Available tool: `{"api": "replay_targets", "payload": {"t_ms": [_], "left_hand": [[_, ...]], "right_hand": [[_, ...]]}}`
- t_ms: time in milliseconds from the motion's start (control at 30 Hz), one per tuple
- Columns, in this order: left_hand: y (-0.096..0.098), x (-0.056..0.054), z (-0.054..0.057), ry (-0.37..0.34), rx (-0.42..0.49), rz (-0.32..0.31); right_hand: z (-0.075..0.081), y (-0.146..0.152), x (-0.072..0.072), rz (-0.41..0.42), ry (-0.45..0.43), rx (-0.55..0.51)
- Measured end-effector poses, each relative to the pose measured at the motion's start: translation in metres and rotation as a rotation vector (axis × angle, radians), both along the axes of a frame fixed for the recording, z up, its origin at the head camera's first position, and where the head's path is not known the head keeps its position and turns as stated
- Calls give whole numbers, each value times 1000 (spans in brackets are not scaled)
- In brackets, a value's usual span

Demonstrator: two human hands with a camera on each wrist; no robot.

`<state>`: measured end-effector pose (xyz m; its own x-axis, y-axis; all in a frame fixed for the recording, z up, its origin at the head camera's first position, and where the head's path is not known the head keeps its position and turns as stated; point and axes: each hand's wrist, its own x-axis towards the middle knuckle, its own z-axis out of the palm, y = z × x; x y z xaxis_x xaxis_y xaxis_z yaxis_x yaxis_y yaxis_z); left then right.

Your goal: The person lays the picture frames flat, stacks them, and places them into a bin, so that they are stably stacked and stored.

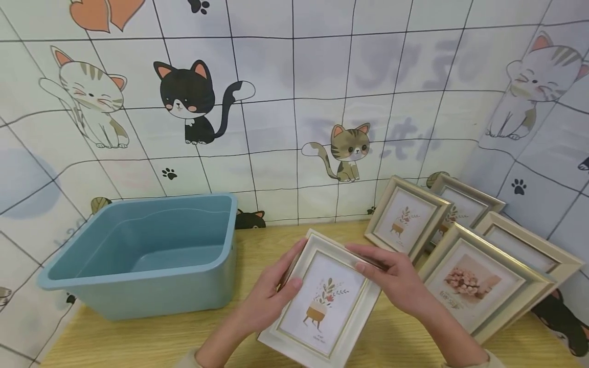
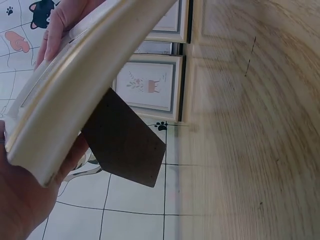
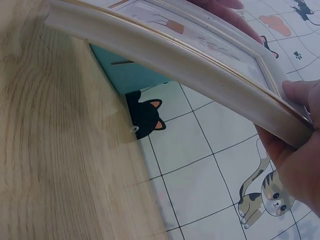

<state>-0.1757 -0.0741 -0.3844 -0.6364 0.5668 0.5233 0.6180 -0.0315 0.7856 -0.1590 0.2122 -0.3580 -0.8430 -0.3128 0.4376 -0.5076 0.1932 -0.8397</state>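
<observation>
A white picture frame (image 1: pixel 294 335) with a gold inner line and a plant-pot print is held tilted above the table by both hands. My left hand (image 1: pixel 271 291) grips its left edge, thumb on the front and fingers behind. At the upper right edge my right hand (image 1: pixel 391 276) pinches it the same way, as the right wrist view also shows. Behind the frame, a dark brown stand flap (image 2: pixel 125 140) sticks out in the left wrist view. Beside my right hand stands a gold picture frame (image 1: pixel 460 230) with a flower photo.
A blue plastic tub (image 1: pixel 161 276) stands at the left on the wooden table (image 1: pixel 257 250). Other picture frames stand at the right: one with a plant print (image 1: pixel 405 214), another behind it (image 1: pixel 460 202), and a pale one (image 1: pixel 524 248). A cat-patterned wall covering (image 1: pixel 276 66) rises behind.
</observation>
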Motion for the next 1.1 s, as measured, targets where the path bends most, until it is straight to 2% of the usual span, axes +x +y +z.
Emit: {"api": "replay_targets", "payload": {"t_ms": [133, 267, 467, 867, 1100], "left_hand": [[-2, 4, 3, -53, -11, -7], [-5, 5, 4, -116, 3, -65], [-5, 5, 2, -125, -10, -110], [-8, 5, -4, -140, -61, -84], [-11, 9, -7, -226, -75, -45]], "right_hand": [[0, -3, 2, -3, 6, -11], [0, -5, 3, 4, 25, -24], [-2, -2, 4, -3, -6, -45], [-9, 0, 7, -53, -53, -64], [-15, -1, 5, -74, -67, -75]]}}
